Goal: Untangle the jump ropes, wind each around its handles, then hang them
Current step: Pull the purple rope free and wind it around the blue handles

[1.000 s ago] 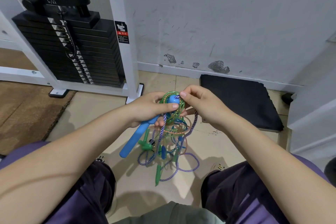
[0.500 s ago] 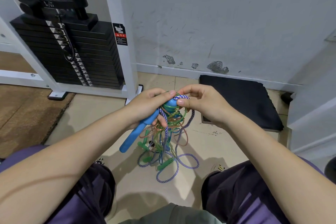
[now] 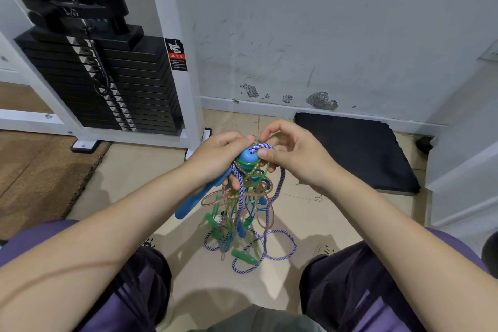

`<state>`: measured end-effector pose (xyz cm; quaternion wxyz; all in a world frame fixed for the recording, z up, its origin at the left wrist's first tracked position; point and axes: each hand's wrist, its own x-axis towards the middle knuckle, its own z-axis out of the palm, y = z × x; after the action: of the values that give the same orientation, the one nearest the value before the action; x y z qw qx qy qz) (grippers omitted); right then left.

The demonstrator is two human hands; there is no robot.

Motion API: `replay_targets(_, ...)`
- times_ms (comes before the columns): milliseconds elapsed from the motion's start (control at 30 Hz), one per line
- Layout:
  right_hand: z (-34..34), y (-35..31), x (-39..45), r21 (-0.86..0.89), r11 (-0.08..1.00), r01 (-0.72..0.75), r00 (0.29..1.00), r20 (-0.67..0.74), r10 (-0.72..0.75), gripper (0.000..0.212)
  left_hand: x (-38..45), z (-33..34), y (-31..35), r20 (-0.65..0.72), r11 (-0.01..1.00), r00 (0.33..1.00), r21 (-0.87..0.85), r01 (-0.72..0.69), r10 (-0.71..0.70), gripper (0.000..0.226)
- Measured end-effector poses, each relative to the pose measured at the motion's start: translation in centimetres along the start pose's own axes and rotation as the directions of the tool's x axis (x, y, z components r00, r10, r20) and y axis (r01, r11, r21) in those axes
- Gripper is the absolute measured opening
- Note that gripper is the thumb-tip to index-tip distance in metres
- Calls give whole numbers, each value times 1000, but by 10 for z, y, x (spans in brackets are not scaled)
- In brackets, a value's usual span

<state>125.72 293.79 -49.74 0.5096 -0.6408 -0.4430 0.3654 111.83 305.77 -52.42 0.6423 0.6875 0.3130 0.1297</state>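
Note:
My left hand (image 3: 219,155) grips a blue jump-rope handle (image 3: 200,195) near its top, the handle slanting down to the left. My right hand (image 3: 292,155) pinches the blue-and-white braided rope (image 3: 260,147) where it leaves the handle's cap. Below both hands hangs a tangle of ropes (image 3: 246,206): clear green, blue and orange cords mixed with the braided one. Green handles (image 3: 244,255) and loops of braided rope lie on the floor between my knees.
A weight-stack machine (image 3: 107,83) with a white frame stands at the back left. A black mat (image 3: 358,148) lies against the scuffed wall at the right. A brown carpet (image 3: 35,170) covers the floor at the left. My knees flank the tangle.
Both hands have lifted the tangle a little. My right hand has drawn the braided rope up over the handle's cap, where a green loop sat one second ago.

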Motion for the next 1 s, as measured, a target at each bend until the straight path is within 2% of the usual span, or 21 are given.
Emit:
replay_targets(167, 0, -4, 0, -344, 936, 69, 997, -19, -80, 22, 4, 4, -2, -51, 998, 997, 16, 65, -64, 29)
replay_targets(367, 4, -1, 1, -536, 841, 66, 994, -34, -100, 25, 5, 3, -4, -94, 998, 994, 30, 62, -59, 33)
replay_targets(533, 0, -3, 2, -516, 854, 68, 996, -18, -90, 26, 1, 2, -2, -75, 999, 997, 4, 34, -34, 35)
replay_targets(800, -7, 1, 5, -394, 911, 120, 987, -56, -154, 29, -4, -3, 6, 10, 998, 1000, -67, -2, 2, 29)
replay_targets(900, -6, 3, 5, -327, 936, 127, 984, -81, -161, 27, -4, -3, 6, 22, 995, 1000, -95, -16, 19, 37)
replay_targets(1000, -6, 5, 5, -333, 935, 122, 983, -90, -160, 20, -3, -5, 6, 25, 989, 999, -146, -36, 40, 49)
